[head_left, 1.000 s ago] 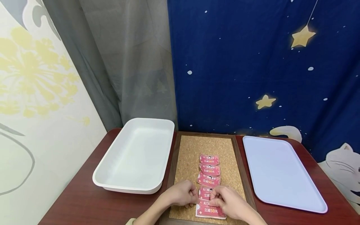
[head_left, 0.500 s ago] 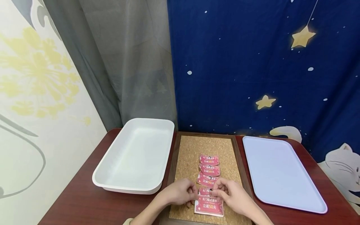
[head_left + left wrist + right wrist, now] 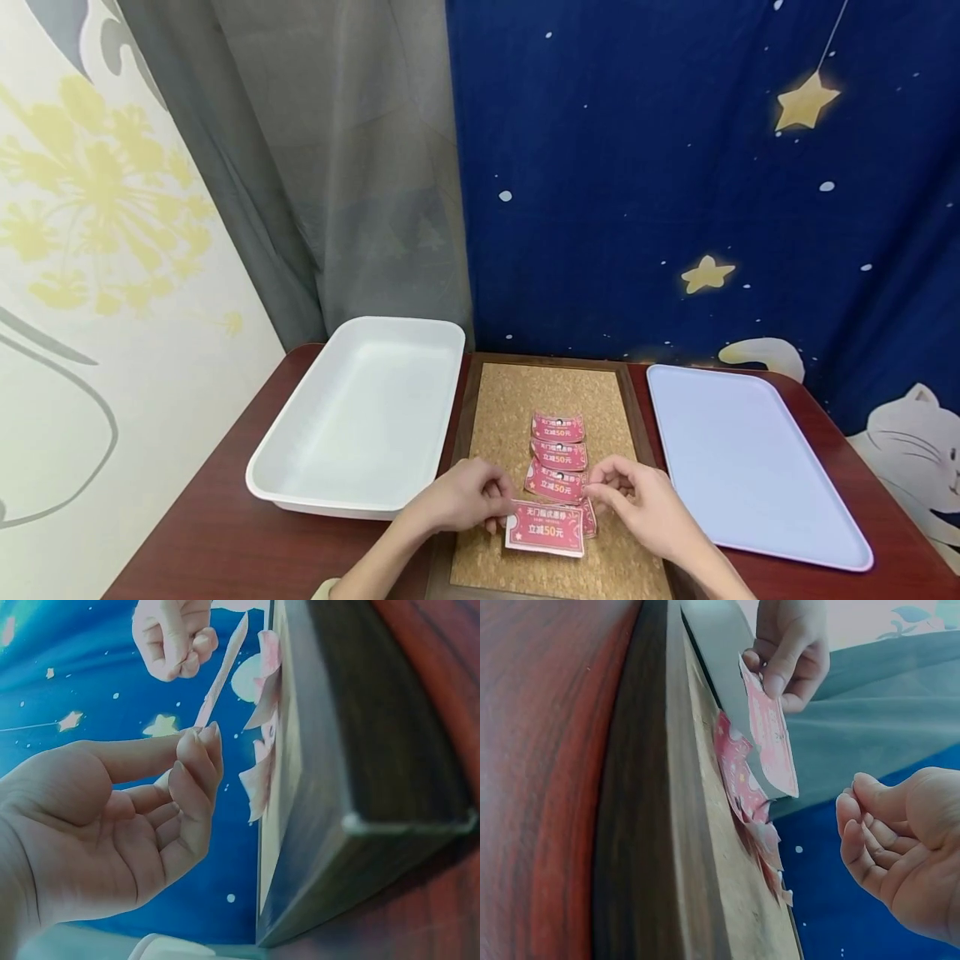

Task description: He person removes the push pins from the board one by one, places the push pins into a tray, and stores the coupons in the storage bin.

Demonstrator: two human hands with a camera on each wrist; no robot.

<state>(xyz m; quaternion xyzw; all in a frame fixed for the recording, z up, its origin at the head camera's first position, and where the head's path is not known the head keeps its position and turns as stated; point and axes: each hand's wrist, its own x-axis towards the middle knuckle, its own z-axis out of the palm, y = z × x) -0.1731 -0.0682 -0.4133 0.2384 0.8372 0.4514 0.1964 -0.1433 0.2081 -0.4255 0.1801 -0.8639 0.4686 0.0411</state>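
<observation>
My left hand [image 3: 467, 500] pinches the left end of a pink and white printed coupon [image 3: 545, 530] between thumb and fingertips. In the right wrist view this coupon [image 3: 771, 735] is tilted up off the cork board [image 3: 495, 433]. It overlaps another pink coupon [image 3: 590, 520] in the head view. Farther up the board, several coupons lie in an overlapping column, the top one [image 3: 557, 427] farthest away, with small dark pin heads on them. My right hand [image 3: 633, 508] is beside the column, apart from the held coupon, thumb and index tips together; I cannot tell whether something tiny is between them.
The cork board has a raised dark wooden frame [image 3: 322, 750]. To its left stands a deep white tub [image 3: 358, 417], and to its right a shallow pale blue tray [image 3: 750, 467]. All rest on a reddish-brown table [image 3: 202, 533], with a blue starry curtain [image 3: 600, 167] behind.
My left hand has lifted the front coupon and drawn it left and up, over the one behind it. My right hand has come off its right edge and moved right.
</observation>
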